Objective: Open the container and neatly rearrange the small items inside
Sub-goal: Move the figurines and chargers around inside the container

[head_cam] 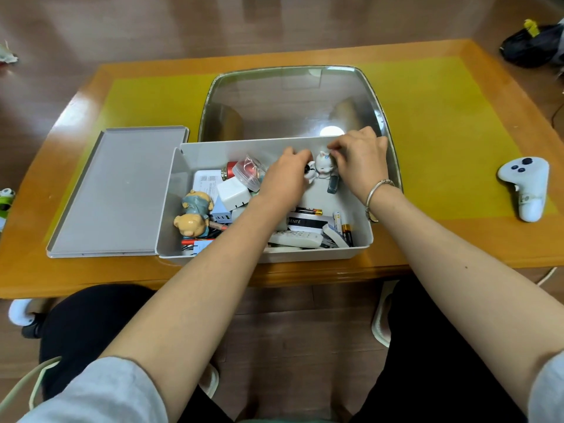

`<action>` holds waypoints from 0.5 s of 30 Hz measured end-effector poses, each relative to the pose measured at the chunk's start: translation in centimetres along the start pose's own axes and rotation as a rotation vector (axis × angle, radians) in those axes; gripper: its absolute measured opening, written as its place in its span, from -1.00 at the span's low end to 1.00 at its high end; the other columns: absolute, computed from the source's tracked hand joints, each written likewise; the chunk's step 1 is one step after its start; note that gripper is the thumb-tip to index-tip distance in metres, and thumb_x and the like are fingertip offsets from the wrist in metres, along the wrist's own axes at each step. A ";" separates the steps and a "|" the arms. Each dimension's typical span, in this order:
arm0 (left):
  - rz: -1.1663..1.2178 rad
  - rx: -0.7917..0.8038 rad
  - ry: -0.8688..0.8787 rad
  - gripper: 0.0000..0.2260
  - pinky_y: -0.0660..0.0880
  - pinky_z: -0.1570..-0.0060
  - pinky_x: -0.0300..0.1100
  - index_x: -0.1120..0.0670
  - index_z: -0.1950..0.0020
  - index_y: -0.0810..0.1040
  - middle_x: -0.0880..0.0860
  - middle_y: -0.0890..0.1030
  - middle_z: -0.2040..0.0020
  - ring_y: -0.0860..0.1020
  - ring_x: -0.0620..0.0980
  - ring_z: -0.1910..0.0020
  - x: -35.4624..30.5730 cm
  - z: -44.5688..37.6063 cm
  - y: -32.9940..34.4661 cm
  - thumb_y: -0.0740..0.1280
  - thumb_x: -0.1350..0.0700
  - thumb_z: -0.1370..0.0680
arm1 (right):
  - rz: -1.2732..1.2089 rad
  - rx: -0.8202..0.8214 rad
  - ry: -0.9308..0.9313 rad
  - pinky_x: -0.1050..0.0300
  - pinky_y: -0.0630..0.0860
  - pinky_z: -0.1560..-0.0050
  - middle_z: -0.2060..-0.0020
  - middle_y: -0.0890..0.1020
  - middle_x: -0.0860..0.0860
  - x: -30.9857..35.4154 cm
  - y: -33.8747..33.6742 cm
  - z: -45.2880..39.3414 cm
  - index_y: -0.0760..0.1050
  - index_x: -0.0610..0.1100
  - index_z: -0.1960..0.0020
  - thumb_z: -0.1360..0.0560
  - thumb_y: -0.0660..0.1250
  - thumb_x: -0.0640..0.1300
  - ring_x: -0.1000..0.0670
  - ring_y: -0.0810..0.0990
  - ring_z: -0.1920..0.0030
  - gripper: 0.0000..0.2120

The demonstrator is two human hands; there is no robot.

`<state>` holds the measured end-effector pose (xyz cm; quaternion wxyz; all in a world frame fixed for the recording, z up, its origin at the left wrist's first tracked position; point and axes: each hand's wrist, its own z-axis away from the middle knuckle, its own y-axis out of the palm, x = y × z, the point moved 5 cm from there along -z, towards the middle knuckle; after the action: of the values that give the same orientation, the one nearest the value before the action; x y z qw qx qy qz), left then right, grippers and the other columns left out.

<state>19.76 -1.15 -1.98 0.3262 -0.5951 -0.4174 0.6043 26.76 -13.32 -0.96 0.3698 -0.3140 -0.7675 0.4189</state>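
1. The grey container (pixel 265 251) sits open on the worktop (pixel 442 123), its lid (pixel 116 190) just left.
2. At the container's far wall, my right-hand fingers (pixel 338 149) pinch the upright white cat figurine (pixel 324 164).
3. My left hand (pixel 283 174) closes on a smaller figurine (pixel 309 172) touching the cat's left side.

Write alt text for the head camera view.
Two bare hands, left hand and right hand, handle small white figurines at the back of an open grey container cluttered with batteries, chargers and toys. Its lid lies on the wooden table to the left.
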 end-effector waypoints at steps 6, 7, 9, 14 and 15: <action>-0.026 0.027 -0.037 -0.70 0.42 0.06 0.04 0.17 -0.23 0.38 0.20 0.39 -0.14 0.48 0.25 0.01 -0.1 -0.5 0.6 0.20 0.36 -0.52 | 0.037 0.033 -0.007 0.01 0.20 -0.03 0.04 0.63 0.01 0.1 0.2 -0.1 0.59 -0.05 -0.04 -0.52 0.29 -0.14 -0.10 0.41 -0.11 -0.85; -0.020 0.017 -0.046 -0.68 0.43 0.04 0.07 0.17 -0.25 0.36 0.20 0.40 -0.15 0.48 0.26 0.00 -0.1 -0.4 0.7 0.18 0.37 -0.51 | 0.045 0.038 -0.011 0.01 0.21 -0.03 0.03 0.63 0.01 0.2 0.3 -0.1 0.59 -0.05 -0.05 -0.52 0.29 -0.15 -0.10 0.41 -0.11 -0.85; -0.006 0.008 -0.053 -0.64 0.43 0.00 0.10 0.17 -0.30 0.32 0.21 0.40 -0.20 0.49 0.27 -0.04 -0.1 -0.1 0.9 0.20 0.37 -0.52 | 0.056 0.044 -0.015 0.00 0.21 -0.04 0.02 0.63 0.00 0.3 0.3 -0.1 0.58 -0.04 -0.06 -0.51 0.30 -0.16 -0.10 0.40 -0.11 -0.84; 0.075 -0.006 -0.078 -0.59 0.42 0.01 0.09 0.21 -0.40 0.21 0.25 0.34 -0.32 0.47 0.28 -0.12 -0.3 1.3 1.1 0.21 0.27 -0.56 | 0.062 0.065 -0.017 0.01 0.21 -0.03 0.00 0.62 0.00 0.2 0.4 -0.3 0.58 -0.04 -0.08 -0.50 0.31 -0.16 -0.11 0.39 -0.12 -0.82; 0.096 -0.022 -0.084 -0.62 0.42 0.05 0.08 0.23 -0.36 0.23 0.26 0.34 -0.30 0.48 0.28 -0.08 -0.5 1.8 1.1 0.20 0.28 -0.55 | 0.066 0.072 -0.019 0.01 0.21 -0.03 -0.01 0.61 0.00 0.2 0.5 -0.3 0.57 -0.04 -0.09 -0.50 0.31 -0.16 -0.11 0.39 -0.13 -0.82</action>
<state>18.16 -2.26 -2.87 0.2724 -0.5921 -0.4081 0.6393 26.98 -12.79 -1.18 0.3596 -0.3219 -0.7446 0.4611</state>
